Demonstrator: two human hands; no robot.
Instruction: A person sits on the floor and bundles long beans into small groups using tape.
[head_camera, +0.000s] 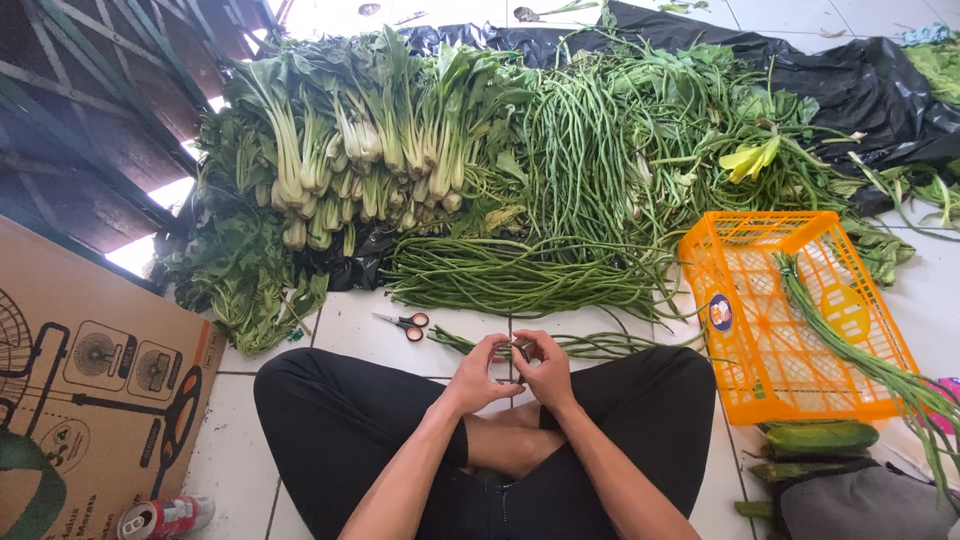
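The person sits cross-legged on the tiled floor (390, 330), and both hands meet just above the knees: the left hand (482, 372) and the right hand (545, 368) are curled narrow, fingertips pinched together on the end of a small bundle of long beans (590, 345) that trails off to the right across the tile. What exactly sits between the fingertips is too small to tell. The grip looks light, so the bundle could slip apart if one hand lets go early, and the loose strands lying on the floor could be left out of it. Scissors (405, 323) with orange handles lie just beside the left hand; reaching for them blindly risks a nick, and they rest close enough to the knee to be knocked. The big pile of long beans (560, 200) lies well ahead, next to stacked bok choy (350, 150) on black plastic sheeting (880, 90), so leaning forward could tip the balance. An orange crate (760, 370) holds one bundle of beans (850, 345) that hangs over its near edge and may slide out. A drink can (165, 517) lies beside a cardboard box (90, 400) and could roll underfoot.
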